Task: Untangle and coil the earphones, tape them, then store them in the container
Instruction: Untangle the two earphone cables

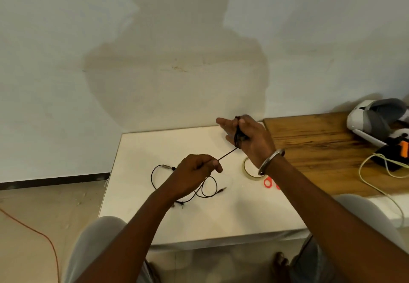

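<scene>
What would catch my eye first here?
Probably the black earphone cable, stretched taut above the white table between the left hand, which pinches it, and the right hand, whose fingers it is wound round. Next come the tape roll and red scissors by the right wrist, and the person's big shadow on the wall behind.
</scene>
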